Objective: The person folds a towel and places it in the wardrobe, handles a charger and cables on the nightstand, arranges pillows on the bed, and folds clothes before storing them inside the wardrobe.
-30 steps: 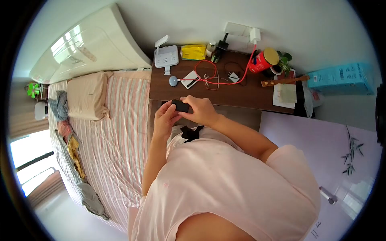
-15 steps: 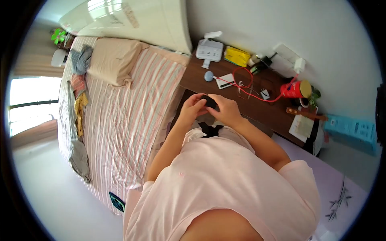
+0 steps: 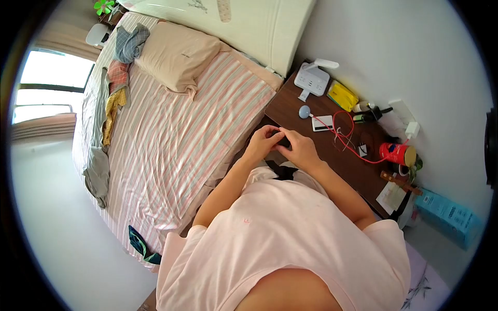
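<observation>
A small black object (image 3: pixel 282 141) is held between my two hands, in front of my waist, mostly covered by fingers. My left hand (image 3: pixel 263 142) grips it from the left, the thumb bent over it. On the other side my right hand (image 3: pixel 301 149) closes its thumb and fingers on the same object. The fingertips of both hands meet at its upper edge. Just beyond my hands is the dark brown desk (image 3: pixel 290 111), with a white card (image 3: pixel 322 123) and a round blue-grey item (image 3: pixel 304 111) on a red cable (image 3: pixel 358 154).
On the desk stand a white lamp base (image 3: pixel 312 80), a yellow packet (image 3: pixel 343 96) and a red can (image 3: pixel 397 153). A blue box (image 3: pixel 449 216) is beside it. At left lies the striped bed (image 3: pixel 171 150) with a pillow (image 3: pixel 179 56) and clothes (image 3: pixel 97 173).
The view has turned toward the bed, so the desk now appears tilted and farther right. My hands keep the black object between them, with more of it covered by fingers.
</observation>
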Tool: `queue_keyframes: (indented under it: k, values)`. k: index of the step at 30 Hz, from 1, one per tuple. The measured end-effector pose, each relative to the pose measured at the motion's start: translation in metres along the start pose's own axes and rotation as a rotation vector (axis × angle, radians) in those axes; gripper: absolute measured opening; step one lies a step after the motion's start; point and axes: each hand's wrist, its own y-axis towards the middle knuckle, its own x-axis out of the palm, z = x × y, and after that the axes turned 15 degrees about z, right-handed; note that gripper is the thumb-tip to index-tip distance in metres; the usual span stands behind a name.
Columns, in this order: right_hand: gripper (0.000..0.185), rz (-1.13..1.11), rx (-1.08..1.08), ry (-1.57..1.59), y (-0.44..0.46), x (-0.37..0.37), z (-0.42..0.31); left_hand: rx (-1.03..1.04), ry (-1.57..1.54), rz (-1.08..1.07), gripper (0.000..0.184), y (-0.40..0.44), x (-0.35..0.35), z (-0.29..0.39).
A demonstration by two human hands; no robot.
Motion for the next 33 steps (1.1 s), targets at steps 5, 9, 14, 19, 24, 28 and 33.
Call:
queue_keyframes:
  k: [5,9,14,19,24,28,33]
  values:
    - [0.047,-0.141,0.091,-0.045,0.028,0.025,-0.015,0.047,-0.086,0.003,0.029,0.025,-0.028,-0.010]
    - [0.049,-0.160,0.099,-0.060,0.042,0.052,-0.018,0.026,-0.068,-0.014,0.033,0.038,-0.052,-0.009]
    - [0.050,-0.196,0.168,0.002,0.061,0.090,-0.026,0.016,-0.101,-0.112,0.035,0.062,-0.087,-0.013]
    - [0.048,-0.251,0.200,0.134,0.088,0.123,-0.028,-0.080,-0.241,-0.035,0.031,0.078,-0.129,-0.016]
    - [0.038,-0.204,0.951,0.466,0.118,0.159,0.027,-0.259,-0.575,0.114,0.029,0.092,-0.174,-0.021]
    - [0.034,-0.335,0.909,0.188,0.135,0.191,0.103,-0.328,-0.782,0.198,0.025,0.117,-0.194,-0.034]
    - [0.039,-0.327,0.696,-0.167,0.156,0.242,0.195,-0.348,-0.808,0.313,0.017,0.157,-0.200,-0.032]
